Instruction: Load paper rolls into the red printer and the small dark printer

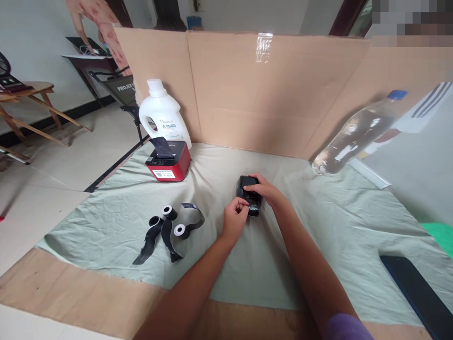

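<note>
Left hand (235,218): pinched closed against a black machine (249,197), hold unclear.
Right hand (264,188): curled, gripping its far end.

Far left beyond your left fingers (242,202), "PROJE…" in pale capitals on the dark chair back (118,94), ending unclear, ahead-left of them, "衣物" on the white bottle (163,114), adjoining characters blurred, nearer on that side, red-and-black device (181,163), white label (163,174), QR-like squares, fine print illegible
</note>
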Action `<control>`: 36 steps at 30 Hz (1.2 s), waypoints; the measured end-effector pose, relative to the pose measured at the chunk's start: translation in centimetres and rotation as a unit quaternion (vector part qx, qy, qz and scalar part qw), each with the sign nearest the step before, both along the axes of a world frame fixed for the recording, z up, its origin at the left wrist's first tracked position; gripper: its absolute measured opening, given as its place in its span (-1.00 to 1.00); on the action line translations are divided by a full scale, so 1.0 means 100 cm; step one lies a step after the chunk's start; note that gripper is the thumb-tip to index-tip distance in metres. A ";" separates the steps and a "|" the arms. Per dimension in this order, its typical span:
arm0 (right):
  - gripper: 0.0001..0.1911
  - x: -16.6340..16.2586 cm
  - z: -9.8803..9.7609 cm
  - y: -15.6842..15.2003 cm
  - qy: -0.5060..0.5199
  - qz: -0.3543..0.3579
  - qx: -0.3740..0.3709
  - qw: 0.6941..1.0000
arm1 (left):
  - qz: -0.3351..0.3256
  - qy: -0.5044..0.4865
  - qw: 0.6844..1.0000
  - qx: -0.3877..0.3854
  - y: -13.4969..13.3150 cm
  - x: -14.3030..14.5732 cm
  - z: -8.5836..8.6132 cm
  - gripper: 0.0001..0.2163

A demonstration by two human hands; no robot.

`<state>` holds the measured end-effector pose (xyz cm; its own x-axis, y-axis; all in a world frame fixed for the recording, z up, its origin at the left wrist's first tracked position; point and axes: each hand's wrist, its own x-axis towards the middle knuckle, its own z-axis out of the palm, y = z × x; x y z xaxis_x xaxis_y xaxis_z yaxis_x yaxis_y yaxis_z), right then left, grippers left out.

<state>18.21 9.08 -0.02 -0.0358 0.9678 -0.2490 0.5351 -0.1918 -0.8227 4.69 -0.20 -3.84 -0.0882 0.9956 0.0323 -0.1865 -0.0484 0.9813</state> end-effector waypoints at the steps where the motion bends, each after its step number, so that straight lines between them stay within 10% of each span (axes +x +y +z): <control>1: -0.33 0.000 0.001 0.000 0.012 0.000 -0.010 1.000 | -0.001 0.000 1.000 -0.002 0.000 0.000 0.000 -0.99; 14: -0.33 -0.004 0.012 0.003 -0.072 -0.016 -0.048 0.996 | 0.010 0.002 1.000 -0.018 -0.001 -0.001 0.003 -0.99; 36: -0.28 0.026 0.008 -0.010 0.112 -0.016 -0.023 0.993 | 0.015 0.004 1.000 0.001 0.002 -0.001 -0.003 -0.95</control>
